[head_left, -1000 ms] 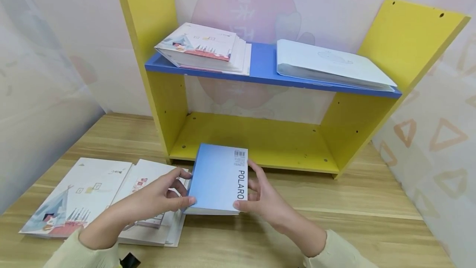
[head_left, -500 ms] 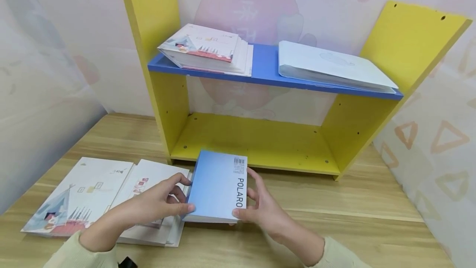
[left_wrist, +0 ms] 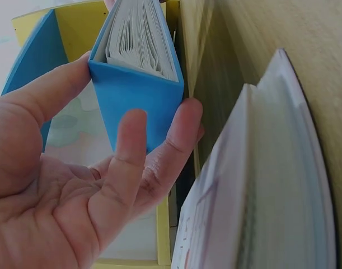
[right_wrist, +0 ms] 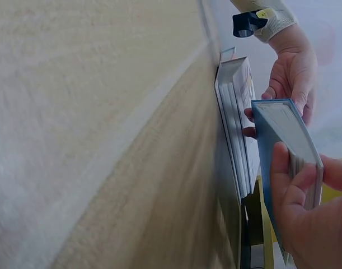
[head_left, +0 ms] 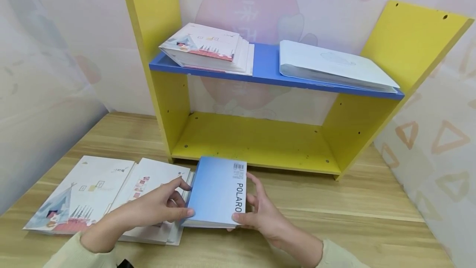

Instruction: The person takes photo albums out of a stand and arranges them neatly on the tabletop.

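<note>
pinching the spine side of the blue polaro photo album [head_left: 218, 191], the left hand [head_left: 161, 204] shares its weight with the right hand [head_left: 260, 215], whose thumb and fingers pinch the page-edge side, above the wooden table [head_left: 353, 214] and right of the white albums [head_left: 160, 172]. should the right fingers loosen, the covers could fan open and slip; tilting low leftward might snag the white albums.

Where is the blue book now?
In the head view, the blue book is held between left hand and right hand, in front of the yellow shelf, right of the white books.
</note>
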Action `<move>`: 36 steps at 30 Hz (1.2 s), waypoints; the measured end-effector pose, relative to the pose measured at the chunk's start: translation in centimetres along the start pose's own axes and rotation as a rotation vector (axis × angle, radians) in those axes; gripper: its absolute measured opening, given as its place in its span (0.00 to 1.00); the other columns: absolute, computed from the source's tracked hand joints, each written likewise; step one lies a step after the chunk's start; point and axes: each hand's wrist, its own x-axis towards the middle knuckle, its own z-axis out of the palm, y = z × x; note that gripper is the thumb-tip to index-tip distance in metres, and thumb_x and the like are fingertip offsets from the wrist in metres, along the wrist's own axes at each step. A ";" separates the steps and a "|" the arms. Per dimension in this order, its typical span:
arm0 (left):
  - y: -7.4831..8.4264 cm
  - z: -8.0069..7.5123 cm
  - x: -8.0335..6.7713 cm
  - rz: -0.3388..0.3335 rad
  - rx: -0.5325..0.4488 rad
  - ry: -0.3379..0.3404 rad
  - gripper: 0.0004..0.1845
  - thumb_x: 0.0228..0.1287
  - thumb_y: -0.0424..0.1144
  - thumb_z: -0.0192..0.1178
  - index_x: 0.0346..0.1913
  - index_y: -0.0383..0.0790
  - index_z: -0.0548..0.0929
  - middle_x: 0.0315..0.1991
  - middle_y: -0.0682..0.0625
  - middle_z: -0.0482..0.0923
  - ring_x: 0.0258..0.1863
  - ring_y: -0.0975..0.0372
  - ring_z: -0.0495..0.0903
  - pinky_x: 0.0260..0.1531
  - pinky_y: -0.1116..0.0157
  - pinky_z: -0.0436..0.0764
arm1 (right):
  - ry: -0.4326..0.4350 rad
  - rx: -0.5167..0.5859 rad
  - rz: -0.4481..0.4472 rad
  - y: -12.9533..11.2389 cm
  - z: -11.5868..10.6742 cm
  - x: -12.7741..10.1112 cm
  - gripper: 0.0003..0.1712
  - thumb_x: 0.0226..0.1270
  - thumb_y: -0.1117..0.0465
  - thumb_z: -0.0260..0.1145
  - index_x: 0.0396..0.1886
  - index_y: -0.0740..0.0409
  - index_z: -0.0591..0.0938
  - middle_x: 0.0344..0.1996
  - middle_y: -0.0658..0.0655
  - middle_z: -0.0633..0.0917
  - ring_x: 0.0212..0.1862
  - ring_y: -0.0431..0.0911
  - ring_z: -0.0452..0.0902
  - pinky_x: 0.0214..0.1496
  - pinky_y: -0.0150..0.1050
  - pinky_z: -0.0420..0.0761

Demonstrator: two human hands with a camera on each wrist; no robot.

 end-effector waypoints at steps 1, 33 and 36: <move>-0.1 0.0 -0.1 -0.004 -0.001 -0.002 0.35 0.66 0.45 0.66 0.65 0.28 0.62 0.38 0.45 0.79 0.32 0.58 0.79 0.27 0.64 0.79 | 0.002 -0.005 0.003 0.1 0.1 0.0 0.61 0.58 0.78 0.66 0.80 0.42 0.41 0.64 0.69 0.74 0.46 0.53 0.85 0.46 0.44 0.85; -1.0 0.8 -0.1 -0.067 0.204 0.059 0.32 0.57 0.46 0.73 0.56 0.28 0.73 0.28 0.51 0.80 0.28 0.60 0.76 0.24 0.68 0.72 | -0.023 0.077 0.046 2.0 0.9 0.2 0.62 0.58 0.80 0.64 0.79 0.39 0.40 0.63 0.67 0.75 0.33 0.51 0.86 0.36 0.40 0.85; -1.0 0.9 -0.1 -0.064 0.230 0.066 0.32 0.56 0.45 0.74 0.56 0.29 0.74 0.27 0.51 0.79 0.28 0.60 0.76 0.24 0.68 0.72 | -0.020 0.059 0.043 2.2 1.0 0.2 0.62 0.58 0.80 0.64 0.79 0.40 0.40 0.62 0.67 0.76 0.33 0.52 0.86 0.34 0.38 0.84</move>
